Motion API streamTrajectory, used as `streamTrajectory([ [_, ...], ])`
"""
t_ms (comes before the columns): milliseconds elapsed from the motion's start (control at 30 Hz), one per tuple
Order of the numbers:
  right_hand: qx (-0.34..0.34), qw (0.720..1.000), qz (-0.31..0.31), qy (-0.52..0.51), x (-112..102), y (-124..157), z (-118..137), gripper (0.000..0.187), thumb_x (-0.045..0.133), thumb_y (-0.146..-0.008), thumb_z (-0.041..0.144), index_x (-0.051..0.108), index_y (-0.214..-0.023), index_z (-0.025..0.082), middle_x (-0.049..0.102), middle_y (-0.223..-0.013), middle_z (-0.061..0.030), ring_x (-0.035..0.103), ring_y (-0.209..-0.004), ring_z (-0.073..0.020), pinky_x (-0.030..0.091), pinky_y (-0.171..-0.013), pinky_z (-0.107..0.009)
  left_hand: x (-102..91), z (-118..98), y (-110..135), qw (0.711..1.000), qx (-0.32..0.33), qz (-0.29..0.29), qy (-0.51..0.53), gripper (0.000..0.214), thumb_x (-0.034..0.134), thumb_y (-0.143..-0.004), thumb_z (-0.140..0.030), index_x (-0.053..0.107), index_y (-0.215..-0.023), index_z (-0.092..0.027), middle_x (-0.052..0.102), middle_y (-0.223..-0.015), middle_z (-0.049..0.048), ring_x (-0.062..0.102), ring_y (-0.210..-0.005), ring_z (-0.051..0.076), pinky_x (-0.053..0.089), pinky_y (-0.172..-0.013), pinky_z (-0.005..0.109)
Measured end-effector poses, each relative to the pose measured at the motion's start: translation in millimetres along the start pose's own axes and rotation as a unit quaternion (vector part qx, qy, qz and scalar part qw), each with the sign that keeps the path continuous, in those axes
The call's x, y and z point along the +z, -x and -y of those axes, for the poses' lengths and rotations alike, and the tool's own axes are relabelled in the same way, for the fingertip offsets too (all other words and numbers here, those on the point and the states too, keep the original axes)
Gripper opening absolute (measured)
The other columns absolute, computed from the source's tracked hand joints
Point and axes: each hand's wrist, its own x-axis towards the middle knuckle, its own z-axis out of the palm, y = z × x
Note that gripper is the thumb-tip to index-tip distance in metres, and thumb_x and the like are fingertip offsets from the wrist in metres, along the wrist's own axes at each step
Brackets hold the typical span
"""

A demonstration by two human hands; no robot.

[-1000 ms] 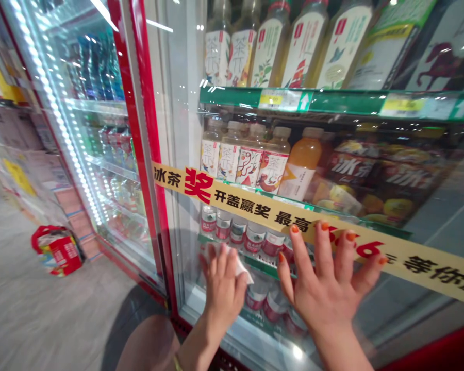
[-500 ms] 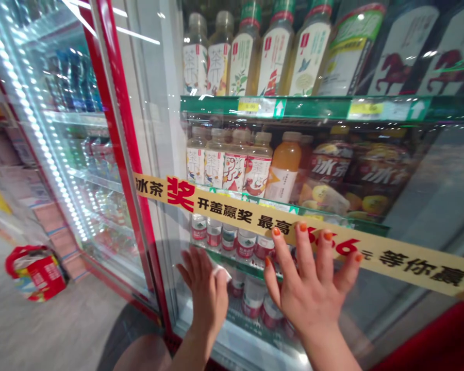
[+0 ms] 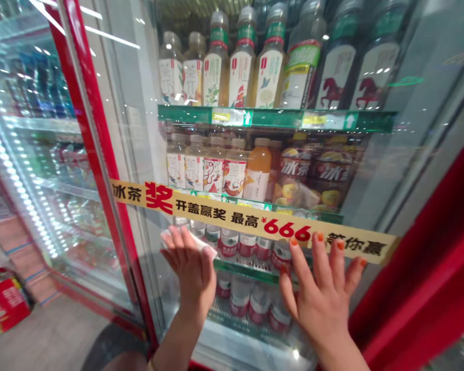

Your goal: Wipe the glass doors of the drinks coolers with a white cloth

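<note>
My left hand (image 3: 193,273) presses a white tissue or cloth (image 3: 199,243) against the glass door (image 3: 139,154) of a drinks fridge, its fingers stretched out over it. The tissue's edges show beside the fingers; its middle is hidden under the hand. My right hand (image 3: 320,288), with orange nails, lies on the same glass with fingers spread and nothing in it. Its fingertips touch the lower edge of a yellow promotional strip (image 3: 242,219) that runs across the door. Behind the glass, bottled drinks (image 3: 235,175) stand on green-edged shelves (image 3: 278,116).
A red door frame (image 3: 413,268) borders the fridge on the right. To the left stands another lit fridge (image 3: 34,123) with a red frame. A red package (image 3: 5,301) and stacked pinkish boxes (image 3: 34,257) sit on the grey floor at the lower left.
The view has shifted rightward, showing more of the right frame. My left hand with the white tissue has moved up on the glass. My right hand has moved rightward along the strip.
</note>
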Motion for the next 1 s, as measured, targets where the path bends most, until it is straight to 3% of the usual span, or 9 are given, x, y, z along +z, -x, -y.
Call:
streamTrajectory([
  [100, -0.002, 1.0, -0.004, 0.014, 2, 6, -10, 0.076, 0.06, -0.104, 0.035, 0.033, -0.175, 0.035, 0.028, -0.185, -0.0031, 0.027, -0.172, -0.0353, 0.01, -0.141, -0.066, 6.1, -33, -7, 0.993, 0.12, -0.002, -0.014, 0.085, 0.055, -0.107, -0.034, 0.012, -0.18, -0.025, 0.009, -0.188, 0.0097, -0.002, -0.176, 0.035, -0.001, -0.142, 0.068],
  [200, -0.008, 1.0, -0.008, -0.006, 5, 9, -12, 0.072, 0.058, -0.105, 0.033, 0.037, -0.174, 0.035, 0.034, -0.182, -0.0019, 0.031, -0.17, -0.0318, 0.013, -0.142, -0.061, 9.0, -35, 23, 0.967, 0.249, 0.039, -0.041, 0.081, 0.063, -0.102, -0.039, 0.031, -0.176, -0.037, 0.036, -0.181, 0.0015, 0.007, -0.176, 0.029, 0.0, -0.144, 0.06],
  [333, -0.011, 1.0, -0.027, -0.004, 7, 12, -11, 0.071, 0.057, -0.104, 0.03, 0.039, -0.173, 0.034, 0.036, -0.181, -0.0011, 0.031, -0.17, -0.0291, 0.015, -0.143, -0.057, 6.1, -11, 32, 0.988, 0.137, 0.011, -0.073, 0.091, 0.059, -0.103, -0.027, 0.01, -0.18, -0.029, 0.019, -0.186, 0.0098, -0.001, -0.175, 0.031, -0.001, -0.143, 0.064],
  [433, -0.017, 0.999, -0.025, 0.015, 8, 14, -11, 0.075, 0.061, -0.101, 0.032, 0.039, -0.173, 0.032, 0.043, -0.178, -0.0032, 0.029, -0.171, -0.0316, 0.016, -0.142, -0.059, 9.2, -30, 7, 0.997, 0.054, -0.023, -0.043, 0.09, 0.053, -0.107, -0.028, 0.001, -0.18, -0.022, 0.002, -0.188, 0.0139, -0.006, -0.175, 0.034, 0.0, -0.142, 0.067],
  [533, -0.018, 1.0, -0.022, 0.013, 8, 13, -12, 0.074, 0.059, -0.101, 0.033, 0.04, -0.173, 0.031, 0.05, -0.173, -0.0046, 0.031, -0.17, -0.0322, 0.016, -0.142, -0.061, 16.1, -59, 10, 0.984, 0.176, 0.012, -0.015, 0.087, 0.056, -0.106, -0.036, 0.012, -0.18, -0.024, 0.016, -0.187, 0.0079, -0.001, -0.176, 0.031, -0.002, -0.144, 0.06],
  [633, -0.018, 1.0, -0.012, -0.009, 2, 12, -15, 0.074, 0.059, -0.103, 0.035, 0.037, -0.174, 0.033, 0.048, -0.175, -0.004, 0.031, -0.17, -0.0298, 0.014, -0.143, -0.057, 16.7, -50, 40, 0.964, 0.265, 0.032, -0.011, 0.082, 0.059, -0.104, -0.044, 0.023, -0.178, -0.039, 0.04, -0.18, -0.0044, 0.006, -0.176, 0.023, -0.004, -0.146, 0.051],
  [767, -0.01, 1.0, 0.017, -0.005, -8, 14, -22, 0.082, 0.066, -0.102, 0.036, 0.03, -0.176, 0.033, 0.038, -0.18, -0.0036, 0.024, -0.173, -0.0299, 0.015, -0.143, -0.055, 5.9, -16, 31, 0.988, 0.146, 0.007, -0.041, 0.087, 0.055, -0.105, -0.032, 0.011, -0.18, -0.032, 0.017, -0.187, 0.0017, 0.002, -0.176, 0.027, -0.002, -0.144, 0.059],
  [867, 0.007, 0.999, -0.004, 0.041, -6, 18, -26, 0.085, 0.066, -0.103, 0.038, 0.026, -0.177, 0.027, 0.034, -0.181, -0.0066, 0.017, -0.174, -0.0301, 0.014, -0.143, -0.056, 5.9, -37, 0, 0.996, 0.086, -0.021, -0.013, 0.089, 0.053, -0.106, -0.029, 0.004, -0.18, -0.021, 0.002, -0.188, 0.0137, -0.004, -0.175, 0.037, 0.0, -0.139, 0.072],
  [1000, 0.001, 0.999, -0.015, 0.04, 0, 20, -28, 0.077, 0.057, -0.106, 0.034, 0.027, -0.177, 0.026, 0.029, -0.182, -0.0055, 0.018, -0.174, -0.0265, 0.011, -0.144, -0.052, 21.2, -72, 23, 0.96, 0.28, 0.019, -0.006, 0.077, 0.057, -0.103, -0.036, 0.033, -0.175, -0.032, 0.019, -0.186, -0.0041, 0.005, -0.176, 0.027, -0.002, -0.145, 0.057],
])
